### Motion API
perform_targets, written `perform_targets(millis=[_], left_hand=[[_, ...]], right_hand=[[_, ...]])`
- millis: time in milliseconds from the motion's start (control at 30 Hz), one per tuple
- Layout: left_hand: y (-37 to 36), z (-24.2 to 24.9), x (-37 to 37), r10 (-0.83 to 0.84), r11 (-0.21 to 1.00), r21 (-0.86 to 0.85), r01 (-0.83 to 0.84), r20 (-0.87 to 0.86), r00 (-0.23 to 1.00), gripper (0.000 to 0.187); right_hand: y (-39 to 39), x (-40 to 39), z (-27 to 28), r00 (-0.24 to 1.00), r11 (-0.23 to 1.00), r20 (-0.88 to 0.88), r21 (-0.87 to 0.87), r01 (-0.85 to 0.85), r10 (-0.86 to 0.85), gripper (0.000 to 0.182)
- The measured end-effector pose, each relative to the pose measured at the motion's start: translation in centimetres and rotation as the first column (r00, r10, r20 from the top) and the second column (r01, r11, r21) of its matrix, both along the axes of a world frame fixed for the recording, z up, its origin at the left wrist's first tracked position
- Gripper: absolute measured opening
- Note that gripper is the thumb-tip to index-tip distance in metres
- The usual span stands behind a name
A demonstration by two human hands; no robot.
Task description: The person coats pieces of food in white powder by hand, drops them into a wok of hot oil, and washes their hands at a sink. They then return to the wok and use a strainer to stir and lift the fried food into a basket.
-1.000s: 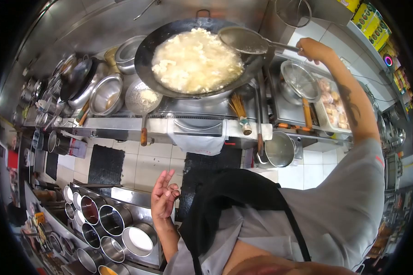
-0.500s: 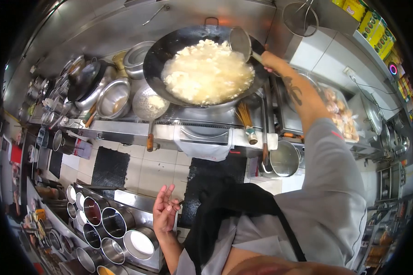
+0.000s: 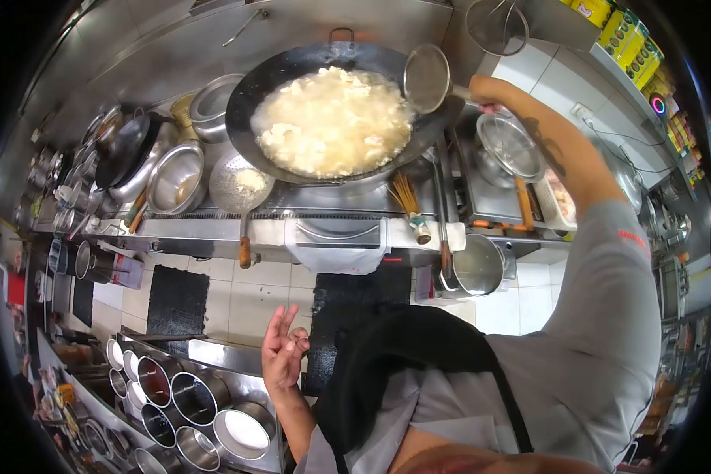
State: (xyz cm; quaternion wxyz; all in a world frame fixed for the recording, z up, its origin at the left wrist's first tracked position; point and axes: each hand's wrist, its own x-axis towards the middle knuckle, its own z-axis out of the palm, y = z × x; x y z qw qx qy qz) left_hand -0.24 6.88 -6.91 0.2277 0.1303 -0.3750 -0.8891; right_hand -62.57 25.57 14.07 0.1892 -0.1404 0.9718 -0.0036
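Observation:
My right hand [image 3: 490,93] is wrapped round the handle of a round fine-mesh skimmer [image 3: 427,77], held over the right rim of a big black wok [image 3: 249,103]. Pale chunks of food [image 3: 336,118] bubble in cloudy liquid inside that wok. Low at the front, away from the stove, my left hand [image 3: 284,351] is raised with two fingers stretched up and the others partly curled; nothing shows in it. A perforated ladle [image 3: 229,189] with pale crumbs on it rests left of the wok. At the wok's front right lies a bamboo brush [image 3: 408,201].
Another strainer [image 3: 511,144] lies over a pot on the right. Metal bowls [image 3: 175,178] and stacked pans [image 3: 122,150] crowd the left counter. Several pots of sauces and a white-filled pot [image 3: 243,433] stand lower left. A stockpot [image 3: 479,265] sits below the stove's right front.
My right hand has moved right with the skimmer, from over the wok's contents towards its right rim. The view has shifted slightly. My left hand stays nearly in place.

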Motion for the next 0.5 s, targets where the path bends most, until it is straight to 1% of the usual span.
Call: perform_targets(millis=[67, 133, 200, 233, 267, 367, 400, 467, 500], left_hand=[[-0.2, 0.2, -0.3, -0.005, 1.0, -0.011, 0.005, -0.002, 1.0, 0.074], [-0.3, 0.5, 0.0, 0.01, 0.999, -0.033, -0.01, -0.014, 1.0, 0.075], [-0.3, 0.4, 0.7, 0.041, 0.999, -0.03, -0.041, -0.032, 0.999, 0.074], [-0.3, 0.4, 1.2, 0.065, 0.998, -0.018, -0.066, -0.048, 0.997, 0.074], [-0.3, 0.3, 1.6, 0.087, 0.996, -0.005, -0.087, -0.064, 0.994, 0.073], [0.1, 0.4, 2.7, 0.193, 0.981, -0.011, -0.193, -0.014, 0.981, 0.073], [0.3, 0.9, 3.2, 0.205, 0.978, -0.034, -0.206, -0.017, 0.979, 0.073], [0.4, 1.3, 4.4, 0.248, 0.968, -0.03, -0.249, -0.043, 0.968, 0.073], [0.5, 1.3, 4.6, 0.269, 0.962, -0.023, -0.271, -0.064, 0.961, 0.074]], right_hand=[[0.9, -1.8, -1.5, 0.983, 0.998, 0.182, 0.059, 0.01, -0.02, 0.015], [2.3, -0.2, -1.1, 0.908, 0.977, 0.399, -0.105, 0.183, -0.127, 0.019], [2.9, -0.9, -2.0, 0.804, 0.944, 0.568, -0.137, 0.299, -0.173, 0.023], [2.7, -2.2, -3.6, 0.758, 0.943, 0.625, -0.105, 0.317, -0.185, 0.024], [2.4, -3.4, -4.5, 0.708, 0.94, 0.677, -0.071, 0.333, -0.2, 0.026], [-0.6, 2.4, -7.0, 0.704, 0.895, 0.708, -0.271, 0.355, -0.065, 0.01], [-0.4, 2.6, -7.5, 0.686, 0.904, 0.726, -0.254, 0.343, -0.056, 0.008], [0.7, 1.9, -6.5, 0.668, 0.919, 0.743, -0.238, 0.315, -0.037, 0.008], [0.5, 1.0, -7.5, 0.612, 0.888, 0.79, -0.305, 0.344, 0.034, 0.009]])
